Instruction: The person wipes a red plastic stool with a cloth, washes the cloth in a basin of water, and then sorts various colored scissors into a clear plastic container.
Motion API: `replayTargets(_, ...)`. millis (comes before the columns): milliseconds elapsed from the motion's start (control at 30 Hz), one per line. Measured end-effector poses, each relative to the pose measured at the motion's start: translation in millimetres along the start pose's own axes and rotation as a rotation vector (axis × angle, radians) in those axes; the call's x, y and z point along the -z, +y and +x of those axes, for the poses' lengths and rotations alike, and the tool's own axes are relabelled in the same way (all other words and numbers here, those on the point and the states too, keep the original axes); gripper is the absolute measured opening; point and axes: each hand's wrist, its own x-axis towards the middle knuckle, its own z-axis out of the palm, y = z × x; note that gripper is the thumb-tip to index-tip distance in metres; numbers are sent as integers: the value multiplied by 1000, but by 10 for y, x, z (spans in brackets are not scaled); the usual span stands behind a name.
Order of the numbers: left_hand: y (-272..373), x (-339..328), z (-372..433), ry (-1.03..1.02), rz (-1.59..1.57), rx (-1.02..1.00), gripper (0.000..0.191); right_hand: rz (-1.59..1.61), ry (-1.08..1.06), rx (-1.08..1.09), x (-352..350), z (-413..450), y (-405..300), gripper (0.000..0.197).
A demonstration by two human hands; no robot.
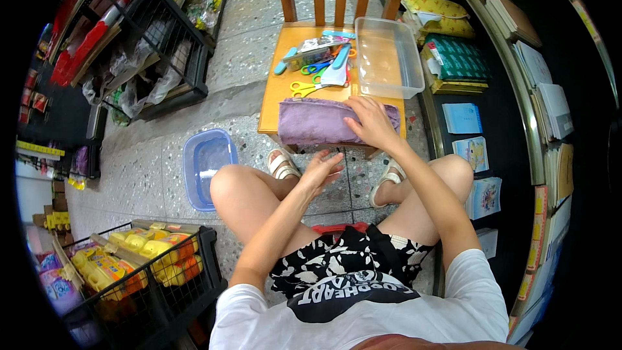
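A purple cloth (316,121) lies along the front edge of a wooden chair seat (272,107). My right hand (371,121) rests on the cloth's right part, fingers spread. My left hand (323,170) hovers in front of the chair, empty, with its fingers apart. Behind the cloth are yellow-handled scissors (302,89), blue-handled scissors (316,68), other scissors partly covered, a light-blue-handled tool (341,57), a light-blue item (285,61) and a clear package (311,56). A clear plastic container (388,58) stands at the seat's right side.
A blue plastic basin (210,170) stands on the speckled floor left of my knee. At lower left is a black wire basket (160,272) with yellow bottles (104,267). Wire racks (194,68) stand at upper left. Shelves with notebooks (461,118) and wrapped packs (457,58) run along the right.
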Motion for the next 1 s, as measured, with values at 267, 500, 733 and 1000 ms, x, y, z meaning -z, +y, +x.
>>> replayTargets(267, -113, -113, 85, -135, -519, -48, 18, -44, -152, -82, -85, 144, 100, 43)
replayTargets(500, 288, -28, -595, 150, -348, -572, 21, 1169, -350, -340, 396, 81, -195, 35)
replayTargets(733, 921, -66, -920, 294, 493, -977, 40, 529, -256, -22, 902, 17, -538, 39)
replayTargets(1000, 1197, -201, -443, -75, 508, -890, 14, 1176, -186, -120, 754, -69, -154, 15)
